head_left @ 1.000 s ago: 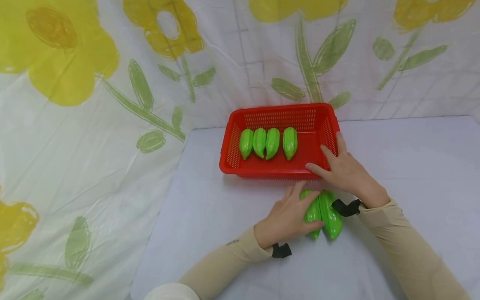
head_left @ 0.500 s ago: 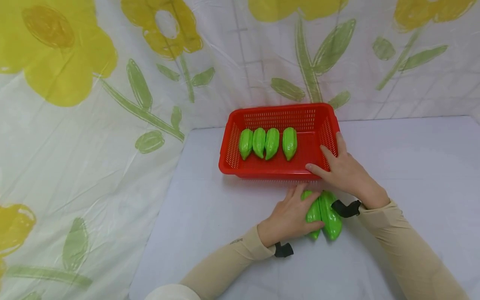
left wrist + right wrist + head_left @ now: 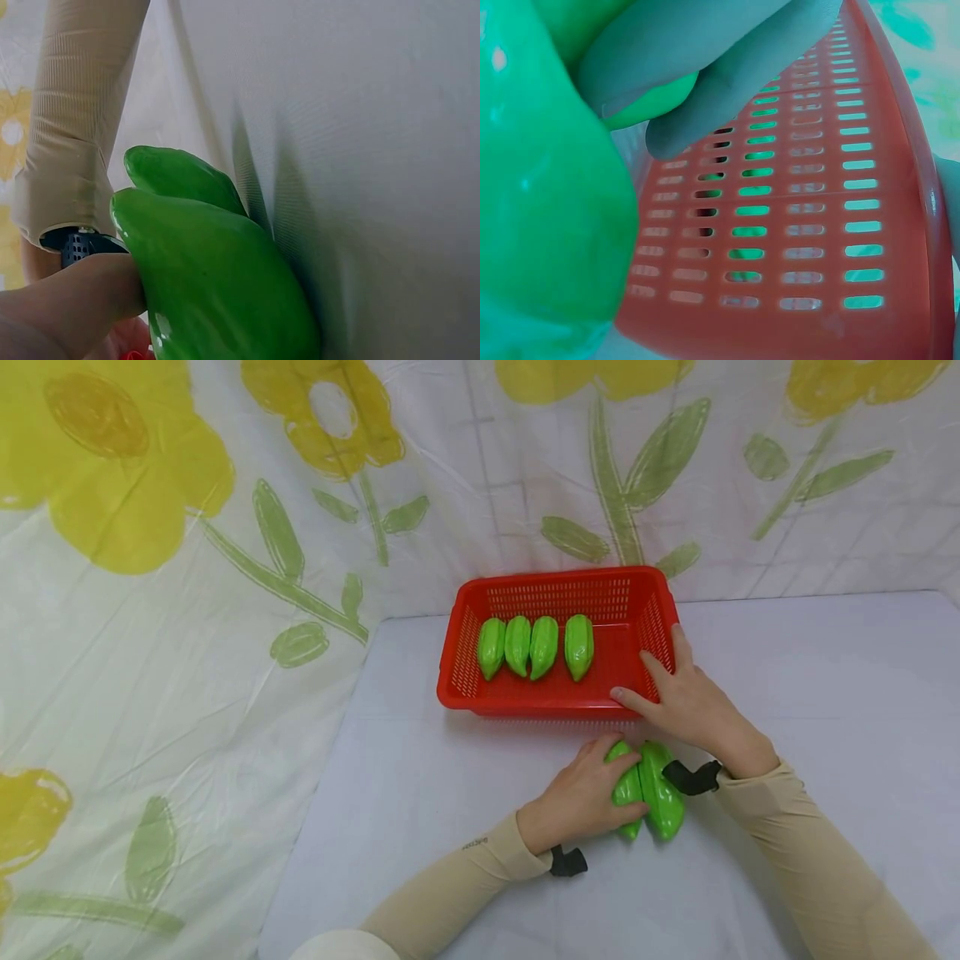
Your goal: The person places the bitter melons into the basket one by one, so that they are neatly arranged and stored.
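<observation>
My left hand [image 3: 577,797] grips the left of two shiny green star fruits lying side by side in front of the basket. The thumb and fingers curl over this held star fruit [image 3: 627,787]. Its neighbour, the right star fruit [image 3: 663,793], lies against it, partly under the right wrist's black strap. In the left wrist view the held star fruit [image 3: 217,277] fills the lower middle. My right hand [image 3: 693,706] holds the right front corner of the red basket [image 3: 540,703], its thumb over the front rim. The right wrist view shows left-hand fingers [image 3: 727,82] beside the slotted basket wall.
Inside the basket several green star fruits [image 3: 517,646] stand in a row toward the left, with a gap before the rightmost one [image 3: 579,647]. A white cloth covers the table [image 3: 420,760]. Behind it hangs a flower-printed curtain [image 3: 480,527].
The left hand's fingers have drawn in from a looser spread and closed around the left star fruit. The right hand and basket stay put.
</observation>
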The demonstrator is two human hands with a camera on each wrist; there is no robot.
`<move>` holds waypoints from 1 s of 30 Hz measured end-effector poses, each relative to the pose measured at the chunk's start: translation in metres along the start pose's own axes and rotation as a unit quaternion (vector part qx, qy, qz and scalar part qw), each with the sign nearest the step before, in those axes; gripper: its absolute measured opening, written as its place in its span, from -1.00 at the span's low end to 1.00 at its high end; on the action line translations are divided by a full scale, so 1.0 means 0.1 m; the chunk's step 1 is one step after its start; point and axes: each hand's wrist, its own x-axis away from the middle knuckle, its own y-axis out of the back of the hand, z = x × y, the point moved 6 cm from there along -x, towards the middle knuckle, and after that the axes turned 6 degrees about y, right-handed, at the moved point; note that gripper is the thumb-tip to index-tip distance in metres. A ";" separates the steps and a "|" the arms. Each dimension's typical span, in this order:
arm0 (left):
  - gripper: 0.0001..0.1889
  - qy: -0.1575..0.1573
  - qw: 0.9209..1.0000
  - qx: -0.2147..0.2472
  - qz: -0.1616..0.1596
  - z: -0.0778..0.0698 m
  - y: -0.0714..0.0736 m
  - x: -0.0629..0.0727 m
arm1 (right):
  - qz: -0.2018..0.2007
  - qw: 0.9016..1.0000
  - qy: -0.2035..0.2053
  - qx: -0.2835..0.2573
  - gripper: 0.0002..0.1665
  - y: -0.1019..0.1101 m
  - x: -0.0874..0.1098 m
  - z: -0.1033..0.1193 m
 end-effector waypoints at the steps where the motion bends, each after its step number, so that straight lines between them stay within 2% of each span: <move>1: -0.36 -0.002 1.000 0.002 0.000 0.00 0.00 0.00 | 0.000 1.000 0.000 0.000 0.15 0.00 0.00 0.00; 13: -0.36 -0.009 1.000 0.009 0.007 0.00 0.05 0.02 | -0.004 1.000 0.004 -0.001 0.13 0.02 0.01 0.02; 22: -0.35 -0.022 0.998 0.056 -0.002 -0.03 0.32 0.11 | 0.001 1.000 0.007 0.001 0.15 0.00 0.01 0.04; 26: -0.36 -0.039 0.998 0.055 -0.011 -0.08 0.42 0.12 | -0.001 1.000 0.001 0.004 0.14 0.01 0.02 0.05; 30: -0.35 -0.043 0.998 0.052 -0.005 -0.13 0.53 0.12 | -0.003 1.000 0.007 0.011 0.11 0.02 0.02 0.06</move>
